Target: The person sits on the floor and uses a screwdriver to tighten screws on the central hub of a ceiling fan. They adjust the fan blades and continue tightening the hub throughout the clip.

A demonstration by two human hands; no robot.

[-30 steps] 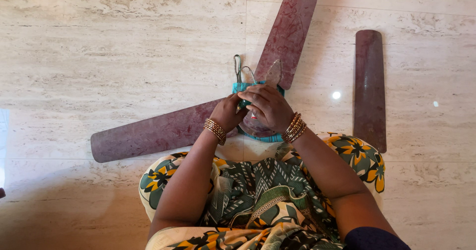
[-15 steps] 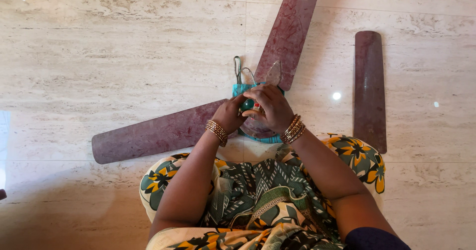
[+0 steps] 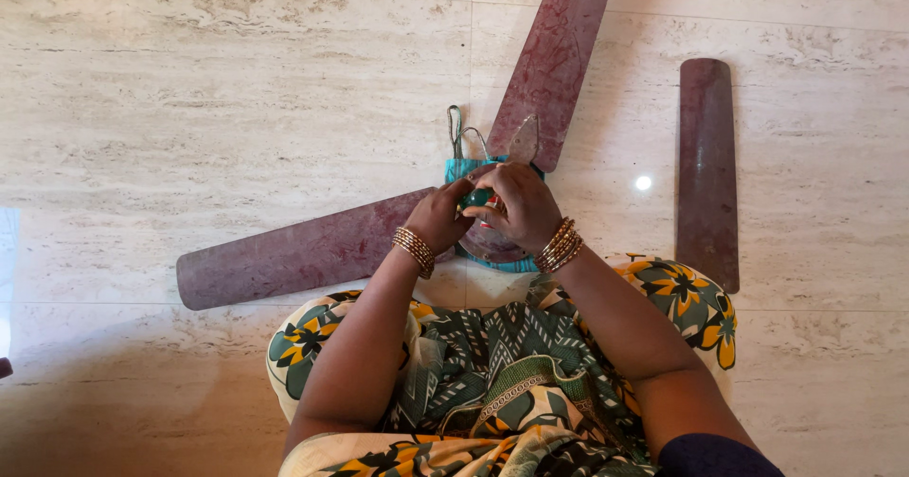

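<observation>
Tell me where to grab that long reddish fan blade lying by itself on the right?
Probably near the squared lower end of the loose blade, fingers pinching across its width from the right side. It lies flat on the floor, apart from the others, and that side looks free; both hands crowd the hub to its left.

Bright, sharp, glare spot on floor [image 3: 643, 183]

Floor [image 3: 237, 108] beneath both hands: polished stone tile, pale and veined, glossy, with a bright light reflection to the right of the right hand [image 3: 516, 207]. Fan blades: one [image 3: 559, 56] beyond the hands, one [image 3: 294, 255] left of the left hand [image 3: 437, 217], one loose blade [image 3: 707, 169] well to the right; all smooth, dull maroon, worn and mottled. Hub [image 3: 492, 250] under the hands: teal, with a metallic sheen. Bangles [image 3: 414, 248] on both wrists: shiny gold-coloured metal. Garment [image 3: 492, 363] near the forearms: soft printed cloth, matt.
</observation>
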